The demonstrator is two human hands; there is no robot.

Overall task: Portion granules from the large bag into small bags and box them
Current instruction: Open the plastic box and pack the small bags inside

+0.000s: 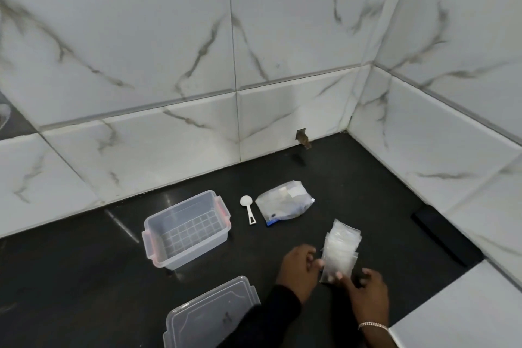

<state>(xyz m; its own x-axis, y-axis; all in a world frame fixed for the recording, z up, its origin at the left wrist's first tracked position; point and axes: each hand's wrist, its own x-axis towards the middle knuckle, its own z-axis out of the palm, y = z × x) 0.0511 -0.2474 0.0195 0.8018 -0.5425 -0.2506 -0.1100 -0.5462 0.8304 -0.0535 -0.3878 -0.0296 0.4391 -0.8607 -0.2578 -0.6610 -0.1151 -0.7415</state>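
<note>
The left hand (299, 266) and right hand (365, 288) pinched the near end of the small bags (342, 244), whose long axis ran away from them on the worktop (84, 277). The large bag (284, 204) lay beyond, nearer the left hand; the box (158, 234) further left.

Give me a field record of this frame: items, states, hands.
box: clear, open, empty
lid: off, lying nearer than the box
scoop: white, between box and large bag
large bag: lying flat on counter
small bags: fanned stack
left hand: fingers at stack's left edge
right hand: thumb on nearest bag
</note>
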